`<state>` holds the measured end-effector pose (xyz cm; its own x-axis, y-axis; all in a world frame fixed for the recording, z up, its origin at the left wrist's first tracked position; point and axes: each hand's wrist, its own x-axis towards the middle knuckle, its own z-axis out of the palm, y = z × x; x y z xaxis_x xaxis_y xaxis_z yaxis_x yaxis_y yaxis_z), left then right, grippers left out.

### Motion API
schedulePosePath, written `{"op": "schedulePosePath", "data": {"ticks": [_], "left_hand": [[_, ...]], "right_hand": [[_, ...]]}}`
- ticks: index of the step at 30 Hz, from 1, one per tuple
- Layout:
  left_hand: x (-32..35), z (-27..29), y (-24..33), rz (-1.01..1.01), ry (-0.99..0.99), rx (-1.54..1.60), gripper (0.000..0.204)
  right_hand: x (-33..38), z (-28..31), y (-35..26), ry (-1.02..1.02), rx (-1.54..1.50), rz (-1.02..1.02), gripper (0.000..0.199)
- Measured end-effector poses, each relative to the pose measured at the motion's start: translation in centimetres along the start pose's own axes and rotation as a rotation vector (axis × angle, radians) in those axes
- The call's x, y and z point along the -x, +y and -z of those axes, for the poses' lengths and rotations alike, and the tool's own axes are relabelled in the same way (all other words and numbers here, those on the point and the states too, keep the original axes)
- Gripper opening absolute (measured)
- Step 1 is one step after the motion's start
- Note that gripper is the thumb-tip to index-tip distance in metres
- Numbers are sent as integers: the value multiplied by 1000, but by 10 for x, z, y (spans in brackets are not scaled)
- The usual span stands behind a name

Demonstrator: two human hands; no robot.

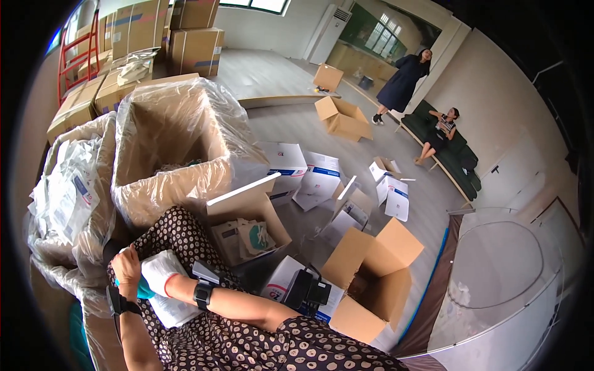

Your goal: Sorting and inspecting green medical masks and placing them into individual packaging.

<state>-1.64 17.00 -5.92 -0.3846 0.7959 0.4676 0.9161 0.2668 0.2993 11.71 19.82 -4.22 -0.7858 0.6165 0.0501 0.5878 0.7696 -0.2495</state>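
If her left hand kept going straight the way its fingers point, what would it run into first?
The left hand points up and away from her lap, toward the plastic-lined cardboard box just beyond her knee. Its near wall, draped in crinkled clear film, looks like the first thing in that line, though depth is hard to judge in this wide view.

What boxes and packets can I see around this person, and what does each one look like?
Large plastic-lined carton: upper left, open, brown.
Clear-wrapped packets: far left, white with blue marks, heaped in a bag.
White cartons: floor centre, white with blue stripe, scattered.
Small open carton: before the knees, brown, holding flat packets.
Brown carton: lower right, open flaps.
Stacked cartons: back wall, brown.
White packet: both hands on it.
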Motion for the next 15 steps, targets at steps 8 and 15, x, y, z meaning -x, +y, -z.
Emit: {"op": "schedulePosePath", "data": {"ticks": [8,15], "left_hand": [[1,-20,-6,-125,-46,118,44],[2,-16,-1,-33,-110,190,52]], "right_hand": [[47,-36,18,241,-484,104,12],[83,-39,22,407,-645,105,15]]}}
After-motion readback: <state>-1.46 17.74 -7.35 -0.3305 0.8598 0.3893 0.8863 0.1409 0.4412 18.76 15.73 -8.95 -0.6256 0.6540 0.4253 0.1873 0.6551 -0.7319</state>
